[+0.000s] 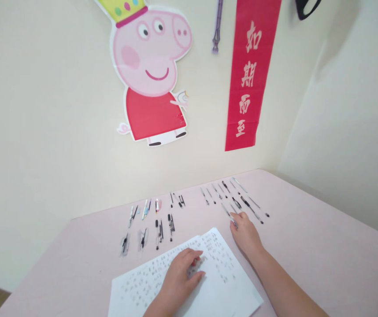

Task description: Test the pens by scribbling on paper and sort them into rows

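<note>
My left hand (183, 278) rests on white sheets of paper (242, 288) covered in handwriting. Its fingers are loosely curled, the thumb stands apart, and it holds nothing. Further right, my right hand (246, 232) reaches over the table with its fingertips closed on a slim pen (226, 210) that lies at a slant. Part of that pen is hidden by the fingers. Just beyond them lies a thin refill (233, 208), and close by are a black and clear pen part (236, 203) and a long black pen (251, 209).
Several pens and refills (213, 192) lie in a row at the back right of the pink table (76, 264). More pens and parts (159, 231) lie in groups on the left, some on clear wrappers (142, 238). A pig cutout (156, 114) and red banner (246, 88) hang on the wall.
</note>
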`<action>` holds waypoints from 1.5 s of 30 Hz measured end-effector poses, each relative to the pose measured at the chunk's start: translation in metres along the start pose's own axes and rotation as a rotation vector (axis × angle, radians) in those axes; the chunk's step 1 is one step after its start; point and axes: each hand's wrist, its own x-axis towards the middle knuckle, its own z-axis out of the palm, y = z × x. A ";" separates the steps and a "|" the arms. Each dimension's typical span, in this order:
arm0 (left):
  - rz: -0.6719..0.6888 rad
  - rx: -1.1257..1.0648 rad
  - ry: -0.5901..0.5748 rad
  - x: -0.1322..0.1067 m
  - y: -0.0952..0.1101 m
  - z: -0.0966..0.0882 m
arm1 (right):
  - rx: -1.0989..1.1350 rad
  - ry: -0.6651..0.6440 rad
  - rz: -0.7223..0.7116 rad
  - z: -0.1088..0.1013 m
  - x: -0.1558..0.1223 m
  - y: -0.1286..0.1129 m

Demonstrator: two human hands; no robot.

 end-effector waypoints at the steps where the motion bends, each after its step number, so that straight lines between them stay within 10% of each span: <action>1: 0.001 0.001 0.001 0.000 0.000 0.000 | 0.023 0.008 -0.033 0.000 -0.001 -0.002; 14: -0.020 -0.049 0.044 -0.001 0.000 0.004 | 0.238 -0.268 -0.120 0.007 -0.024 -0.034; 45: -0.047 0.060 0.136 -0.006 0.025 0.000 | 0.281 -0.365 -0.169 -0.001 -0.024 -0.026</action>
